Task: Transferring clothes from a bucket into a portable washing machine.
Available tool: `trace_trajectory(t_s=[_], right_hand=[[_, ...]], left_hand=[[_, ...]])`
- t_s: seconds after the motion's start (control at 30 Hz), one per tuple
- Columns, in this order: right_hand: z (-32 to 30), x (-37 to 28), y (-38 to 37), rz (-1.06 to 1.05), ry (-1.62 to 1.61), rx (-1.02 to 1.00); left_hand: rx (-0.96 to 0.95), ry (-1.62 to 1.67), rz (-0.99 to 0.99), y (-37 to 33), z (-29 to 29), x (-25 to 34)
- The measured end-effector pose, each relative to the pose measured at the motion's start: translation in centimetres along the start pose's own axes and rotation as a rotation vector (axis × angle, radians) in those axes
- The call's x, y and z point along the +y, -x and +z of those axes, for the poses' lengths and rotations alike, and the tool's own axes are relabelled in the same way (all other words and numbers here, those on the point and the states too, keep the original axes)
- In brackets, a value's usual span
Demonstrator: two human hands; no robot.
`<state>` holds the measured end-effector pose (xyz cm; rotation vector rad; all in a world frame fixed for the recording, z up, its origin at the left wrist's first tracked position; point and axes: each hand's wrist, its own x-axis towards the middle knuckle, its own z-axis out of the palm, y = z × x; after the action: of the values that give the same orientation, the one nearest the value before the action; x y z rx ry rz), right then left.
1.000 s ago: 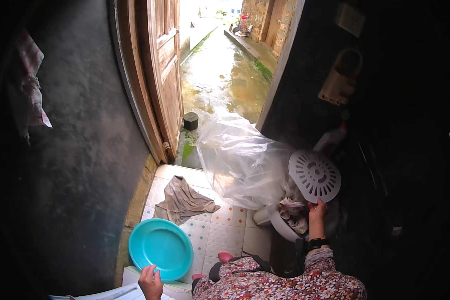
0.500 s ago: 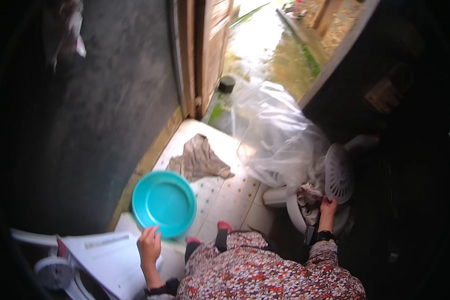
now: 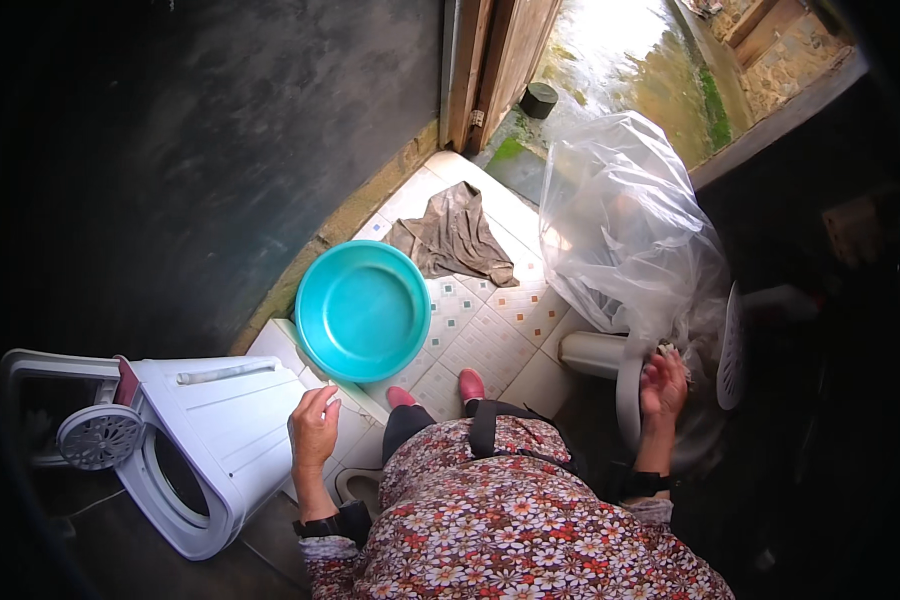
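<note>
My left hand point(image 3: 316, 425) is in the air between the teal basin point(image 3: 365, 310) and a white appliance casing, its fingers loosely bent and nothing in them. My right hand point(image 3: 662, 387) is at the rim of a round white tub point(image 3: 628, 395), palm turned up and fingers spread apart. Its fingertips are close to a small pale bundle in the tub that I cannot make out. A white slotted lid point(image 3: 731, 350) stands on edge to the right of that hand. Over the tub's far side billows a large clear plastic bag point(image 3: 625, 215).
The white appliance casing point(image 3: 215, 400), with a round opening and a perforated disc point(image 3: 100, 437), lies at the left. A brown cloth point(image 3: 457, 237) is spread on the floor tiles point(image 3: 480, 350). Beyond them a wooden door point(image 3: 515, 60) stands ajar to wet ground with a dark cylinder point(image 3: 538, 100).
My right hand has come off the slotted lid, and the lid has shifted right. My left hand has lowered a little, still free. The whole view has turned.
</note>
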<state>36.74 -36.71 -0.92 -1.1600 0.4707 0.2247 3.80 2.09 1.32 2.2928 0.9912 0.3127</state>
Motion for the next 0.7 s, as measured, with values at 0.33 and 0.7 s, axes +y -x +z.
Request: trace_trajectory(t_s=[0.33,0.7], right_hand=[[13.3,2.6,-5.2,0.289,0.964,-0.788],[8.1,-1.9,-23.6,-0.077,0.927,-0.443]], left_hand=[[0.190,-0.042,-0.150,5.0,-1.4,-0.7],[0.352,-0.058,-0.458,11.8,-1.3,-1.0]])
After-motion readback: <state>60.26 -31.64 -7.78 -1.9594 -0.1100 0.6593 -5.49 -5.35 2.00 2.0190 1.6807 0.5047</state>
